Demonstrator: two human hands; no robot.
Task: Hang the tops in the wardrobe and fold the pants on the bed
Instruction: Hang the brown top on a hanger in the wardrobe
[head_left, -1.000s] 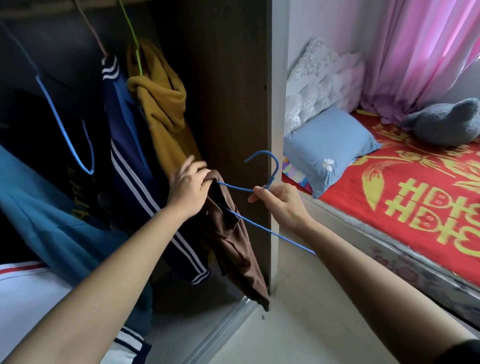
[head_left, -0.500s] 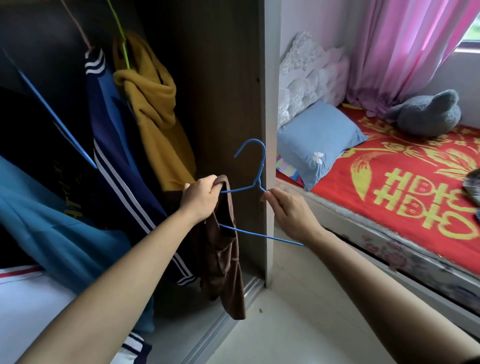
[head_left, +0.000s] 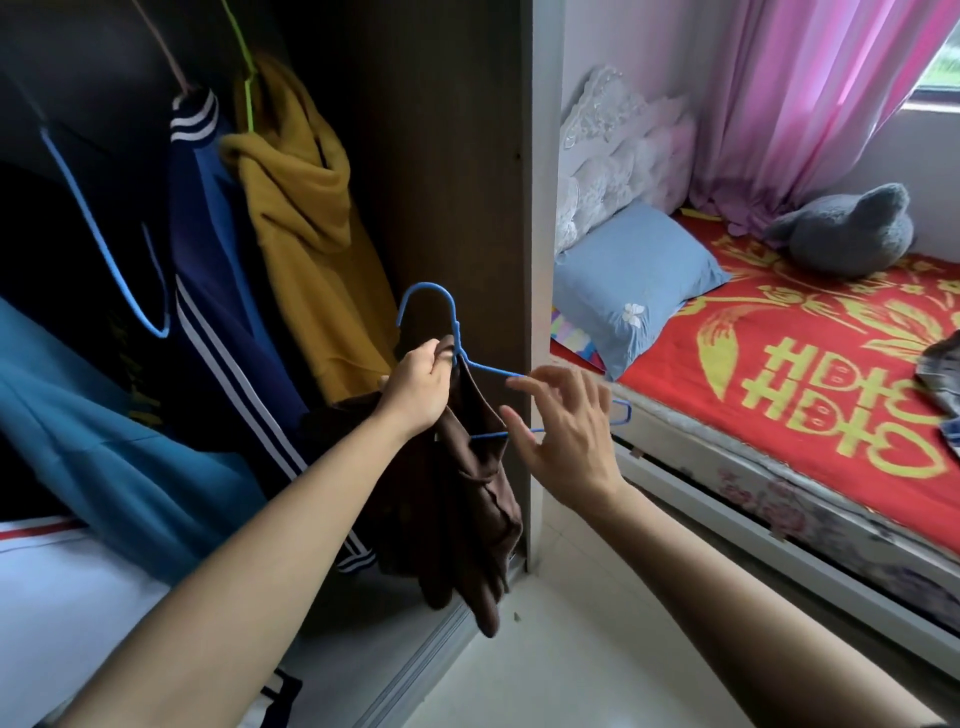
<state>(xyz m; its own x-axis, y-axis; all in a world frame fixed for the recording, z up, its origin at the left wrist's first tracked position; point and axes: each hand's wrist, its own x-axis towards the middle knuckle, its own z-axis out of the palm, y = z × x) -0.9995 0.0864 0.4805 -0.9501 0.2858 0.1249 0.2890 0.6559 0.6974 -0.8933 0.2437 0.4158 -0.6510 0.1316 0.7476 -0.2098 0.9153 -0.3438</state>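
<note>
Brown top (head_left: 467, 499) and blue hanger (head_left: 455, 330) are clamped in left hand (head_left: 415, 387) at wardrobe (head_left: 457, 156) right side; right hand (head_left: 569, 441) is held fingers apart, empty. Next: top is likely to be pulled over hanger's free arm.

A: What of the blue hanger (head_left: 455, 322) is hidden?
B: Its left shoulder is buried in the brown top (head_left: 467, 493), behind the left hand (head_left: 415, 387). The right hand (head_left: 566, 441) covers part of its lower bar.
A: And up and left of it?
B: The green hanger (head_left: 244, 78) runs off the top edge, hook unseen. Far right of it, a grey cloth (head_left: 943, 369) on the bed (head_left: 779, 415) is cut by the frame; unidentifiable.
</note>
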